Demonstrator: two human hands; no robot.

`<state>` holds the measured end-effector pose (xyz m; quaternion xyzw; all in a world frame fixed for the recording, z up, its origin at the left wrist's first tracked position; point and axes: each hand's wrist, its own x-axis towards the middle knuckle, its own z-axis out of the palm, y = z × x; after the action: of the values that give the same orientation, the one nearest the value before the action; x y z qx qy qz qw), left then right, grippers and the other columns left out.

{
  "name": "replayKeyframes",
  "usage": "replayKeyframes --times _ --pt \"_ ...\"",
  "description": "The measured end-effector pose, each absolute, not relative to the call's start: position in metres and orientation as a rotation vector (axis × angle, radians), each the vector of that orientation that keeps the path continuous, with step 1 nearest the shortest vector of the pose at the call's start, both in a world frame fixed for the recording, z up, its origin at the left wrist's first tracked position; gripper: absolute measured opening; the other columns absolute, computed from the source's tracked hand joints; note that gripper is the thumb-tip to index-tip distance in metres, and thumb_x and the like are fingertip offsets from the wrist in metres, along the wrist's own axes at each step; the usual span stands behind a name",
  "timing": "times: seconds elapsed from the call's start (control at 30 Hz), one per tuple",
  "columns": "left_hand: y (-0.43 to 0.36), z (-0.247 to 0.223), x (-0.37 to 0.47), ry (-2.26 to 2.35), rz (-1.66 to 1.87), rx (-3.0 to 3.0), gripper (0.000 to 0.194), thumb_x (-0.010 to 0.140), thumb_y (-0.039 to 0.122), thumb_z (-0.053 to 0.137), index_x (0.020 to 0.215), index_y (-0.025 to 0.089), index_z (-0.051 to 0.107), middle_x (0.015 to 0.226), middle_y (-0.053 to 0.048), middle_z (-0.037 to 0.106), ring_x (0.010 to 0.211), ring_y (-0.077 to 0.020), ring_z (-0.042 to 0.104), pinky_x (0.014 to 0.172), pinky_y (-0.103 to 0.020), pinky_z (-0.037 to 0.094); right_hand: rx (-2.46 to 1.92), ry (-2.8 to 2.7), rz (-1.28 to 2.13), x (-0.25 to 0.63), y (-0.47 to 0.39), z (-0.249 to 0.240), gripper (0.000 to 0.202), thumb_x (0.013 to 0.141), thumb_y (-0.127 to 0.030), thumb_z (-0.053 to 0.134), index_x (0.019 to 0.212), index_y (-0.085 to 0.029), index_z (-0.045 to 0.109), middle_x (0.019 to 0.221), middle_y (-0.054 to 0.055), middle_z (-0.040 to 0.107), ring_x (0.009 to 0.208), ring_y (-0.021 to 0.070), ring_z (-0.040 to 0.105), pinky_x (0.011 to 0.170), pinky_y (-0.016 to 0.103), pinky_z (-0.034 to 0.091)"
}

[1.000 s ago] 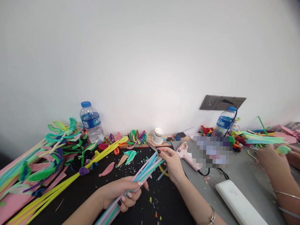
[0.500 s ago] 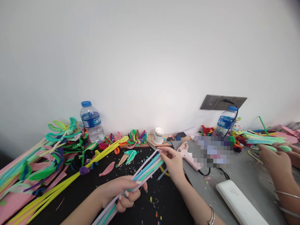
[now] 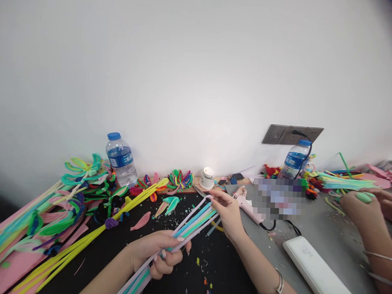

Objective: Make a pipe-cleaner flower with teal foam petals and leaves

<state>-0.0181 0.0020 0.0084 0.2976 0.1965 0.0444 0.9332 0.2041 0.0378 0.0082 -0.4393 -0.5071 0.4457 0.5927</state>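
A bundle of lilac, blue and mint-green pipe cleaners (image 3: 193,224) runs slantwise from the bottom edge up to the middle. My left hand (image 3: 160,254) is closed around it partway along. At the upper end, the fingertips of my right hand (image 3: 227,214) are pinched on the pipe cleaner tips, where a lilac one looks bent over. How many tips they grip is hidden. Scissors (image 3: 199,191) lie just behind my right fingertips. To the left on the black mat (image 3: 178,288) are a pink petal shape (image 3: 141,221) and a teal one (image 3: 171,204).
Yellow pipe cleaners (image 3: 93,235) and looped colourful shapes (image 3: 81,203) crowd the left. Along the wall stand two water bottles (image 3: 120,157) (image 3: 293,161) and a white cup (image 3: 207,178). A pink glue gun (image 3: 248,206) and white power bank (image 3: 317,271) lie right, beside another person's hands (image 3: 362,210).
My right hand has shifted slightly right, and the pipe cleaner ends near it are fanned a little wider. My left hand stays put. The other person's hand at right has turned.
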Motion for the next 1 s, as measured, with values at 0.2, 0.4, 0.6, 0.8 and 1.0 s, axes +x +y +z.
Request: replayKeyframes --times 0.2,0.4,0.6,0.8,1.0 --pt "0.0017 0.0093 -0.0182 0.382 0.09 0.609 0.018 0.089 0.032 0.04 0.095 0.018 0.05 0.051 0.008 0.026 0.036 -0.0037 0.009 0.032 -0.014 0.007 -0.978 -1.269 0.975 0.2046 0.0381 0.01 0.013 0.068 -0.02 0.064 0.079 -0.019 0.069 0.088 0.004 0.065 0.076 0.0169 0.056 0.068 0.027 0.044" --pt "0.0018 0.0089 -0.0195 0.363 0.084 0.581 0.016 0.087 0.032 0.044 0.095 0.018 0.05 0.051 0.008 0.026 0.036 -0.0035 0.009 0.033 -0.013 0.007 -0.995 -1.31 0.949 0.204 0.0374 0.0121 0.013 0.065 -0.019 0.065 0.077 -0.02 0.07 0.085 0.004 0.065 0.075 0.018 0.057 0.066 0.028 0.045" --pt "0.0031 0.0081 -0.0214 0.351 0.094 0.569 0.018 0.085 0.032 0.048 0.096 0.018 0.049 0.051 0.008 0.027 0.036 -0.0029 0.009 0.032 -0.013 0.007 -0.993 -1.289 0.977 0.2048 0.0357 0.0111 0.008 0.068 -0.019 0.063 0.074 -0.021 0.068 0.08 0.002 0.064 0.073 0.0166 0.058 0.064 0.026 0.044" --pt "0.0048 0.0056 -0.0232 0.323 0.092 0.563 0.015 0.087 0.031 0.044 0.095 0.018 0.049 0.051 0.008 0.026 0.035 -0.0031 0.008 0.032 -0.013 0.007 -1.077 -1.237 1.012 0.2053 0.0355 0.0087 0.009 0.069 -0.024 0.064 0.075 -0.018 0.067 0.071 0.002 0.065 0.065 0.0162 0.057 0.06 0.026 0.043" --pt "0.0043 0.0048 -0.0242 0.321 0.091 0.569 0.014 0.088 0.03 0.042 0.094 0.019 0.049 0.051 0.008 0.026 0.035 -0.0034 0.007 0.032 -0.013 0.007 -1.088 -1.217 0.952 0.2041 0.0371 0.0077 0.01 0.071 -0.027 0.063 0.07 -0.017 0.062 0.064 0.001 0.061 0.059 0.0143 0.053 0.056 0.024 0.041"
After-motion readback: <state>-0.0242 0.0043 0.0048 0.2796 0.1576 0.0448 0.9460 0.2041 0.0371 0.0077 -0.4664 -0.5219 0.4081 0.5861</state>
